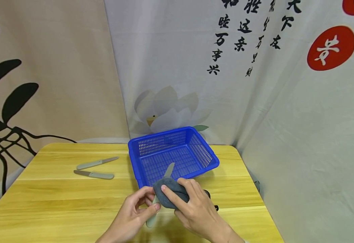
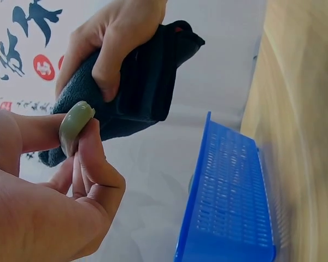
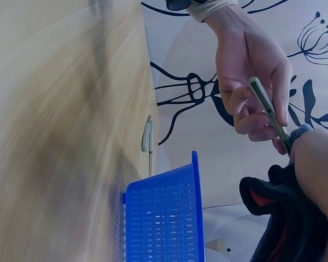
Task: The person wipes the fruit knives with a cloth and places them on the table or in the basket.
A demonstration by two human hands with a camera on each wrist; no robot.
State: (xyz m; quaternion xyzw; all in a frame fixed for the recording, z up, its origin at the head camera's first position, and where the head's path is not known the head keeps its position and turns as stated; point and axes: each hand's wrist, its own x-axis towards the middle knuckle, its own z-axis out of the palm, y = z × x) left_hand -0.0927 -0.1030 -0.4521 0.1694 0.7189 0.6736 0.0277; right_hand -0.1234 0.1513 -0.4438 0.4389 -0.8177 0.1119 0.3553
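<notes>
My left hand (image 1: 131,211) pinches the pale grey-green handle of a knife (image 1: 151,221) between thumb and fingers. The blade slants up and away, with its tip (image 1: 169,168) showing past the cloth. A folded dark grey cloth (image 1: 171,184) wraps the part of the blade nearest the handle, gripped by my right hand (image 1: 196,207). In the left wrist view the handle's rounded end (image 2: 75,123) points at the camera. Seen from the right wrist, the cloth (image 3: 284,213) hangs in dark folds with a reddish patch. Its contact with the blade is hidden there.
Just beyond the hands a blue plastic basket (image 1: 135,168) stands on the wooden table (image 1: 58,202). Two similar knives lie to its left, one farther back (image 1: 90,164) and one nearer (image 1: 101,176). Small black objects (image 1: 216,207) show partly behind my right hand. Printed curtains hang behind.
</notes>
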